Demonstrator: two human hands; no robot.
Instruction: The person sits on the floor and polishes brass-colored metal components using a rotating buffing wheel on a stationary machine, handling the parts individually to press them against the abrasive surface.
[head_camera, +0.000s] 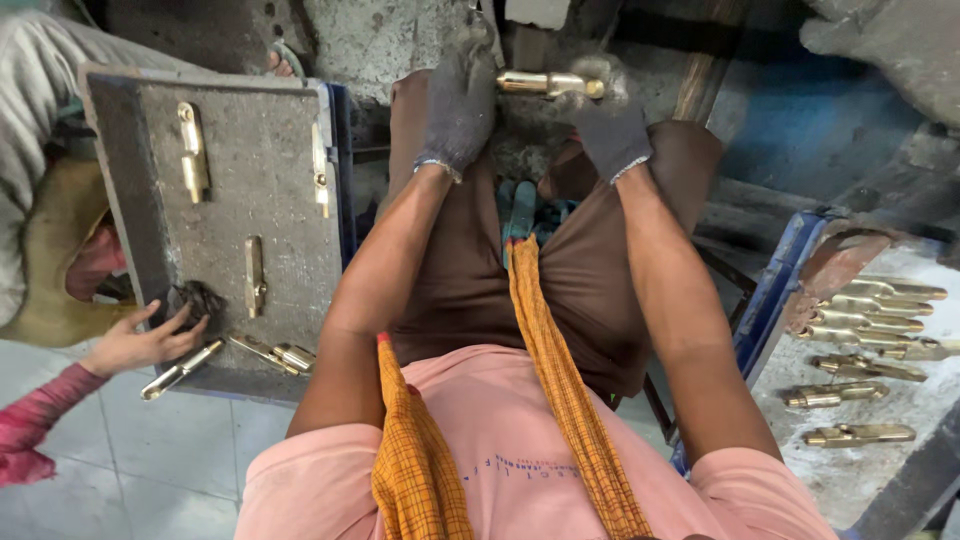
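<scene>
Gripping brass handle (548, 84) | left hand (458, 105) fingers closed on it | right hand (608, 125) fingers wrapped round its end

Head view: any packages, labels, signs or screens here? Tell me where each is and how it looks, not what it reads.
No packages, signs or screens in view.
Printed line on the pink shirt: bottom centre, between the two ends of the orange checked cloth; one small, faint row of dark lettering.
The brass piece held in the gloved left hand and right hand shows no label.
</scene>
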